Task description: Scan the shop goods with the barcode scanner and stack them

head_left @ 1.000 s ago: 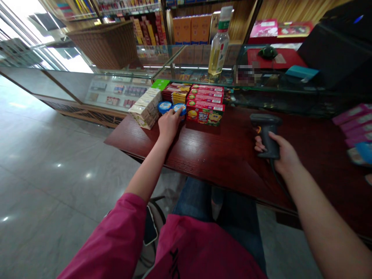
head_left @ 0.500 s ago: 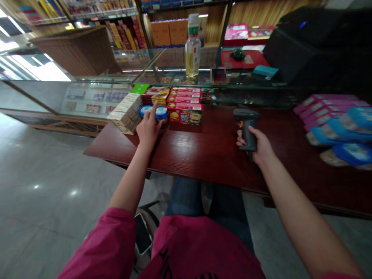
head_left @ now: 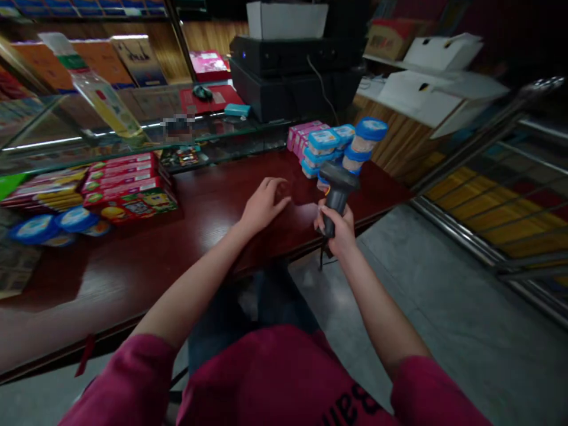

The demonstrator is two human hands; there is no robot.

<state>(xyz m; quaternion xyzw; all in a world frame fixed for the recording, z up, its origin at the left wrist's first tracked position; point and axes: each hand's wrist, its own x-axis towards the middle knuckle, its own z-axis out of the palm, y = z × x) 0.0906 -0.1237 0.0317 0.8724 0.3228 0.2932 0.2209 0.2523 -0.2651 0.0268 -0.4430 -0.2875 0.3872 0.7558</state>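
Note:
My right hand [head_left: 339, 228] grips a black barcode scanner [head_left: 337, 189] by its handle, its head raised over the counter. My left hand [head_left: 268, 204] is over the middle of the dark red wooden counter [head_left: 204, 207], fingers apart and curved, holding nothing. Beyond the scanner stand stacked tubs with blue lids [head_left: 370, 129], beside a row of pink boxes [head_left: 304, 135]. At the left are red snack boxes [head_left: 133, 192], with two blue-lidded tubs [head_left: 77, 219] in front of them and flat yellow-brown packs [head_left: 53, 189] beside them.
A glass display case [head_left: 146, 142] runs along the back, with a bottle of yellowish liquid [head_left: 106, 103] on it. Black equipment [head_left: 297, 77] stands behind the tubs. To the right are white cartons [head_left: 421, 97] and a metal rack [head_left: 501, 225].
The view has swung right. My left hand has come off the blue-lidded tub at the left and moved right, leaving the tub there. My right hand still holds the scanner.

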